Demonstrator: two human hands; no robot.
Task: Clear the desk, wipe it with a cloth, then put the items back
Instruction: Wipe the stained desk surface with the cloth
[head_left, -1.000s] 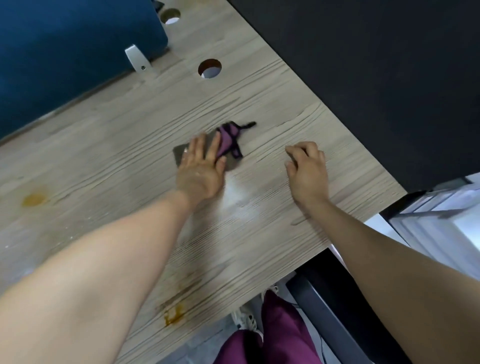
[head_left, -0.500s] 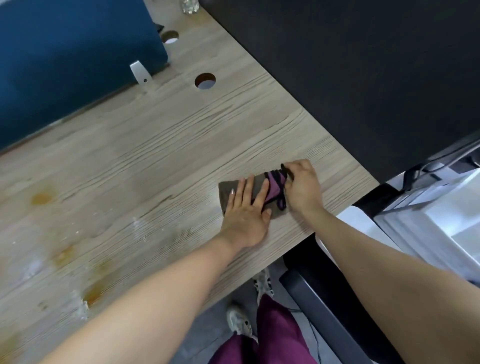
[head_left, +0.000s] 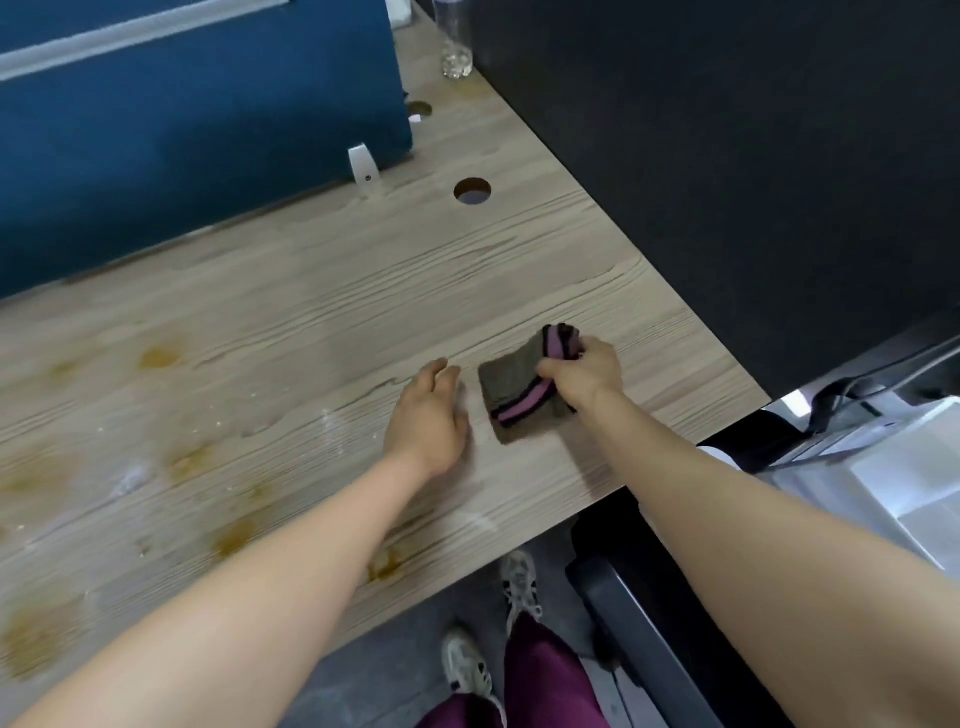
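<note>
On the left, our wood-grain desk top (head_left: 291, 332) had yellow-brown stains (head_left: 158, 357) on it, not wiped yet. Our left hand (head_left: 428, 415) lay flat on the wood, its fingers loose and close together, holding nothing. Just to the right of it was the folded brown cloth with pink and black stripes (head_left: 522, 400), close by but not touching. Our right hand (head_left: 589, 371) pinched the cloth's right end, fingers curled round it. The cloth's long side ran from near us to far away. We thought the stains lay well to the left, so the cloth had to go that way.
</note>
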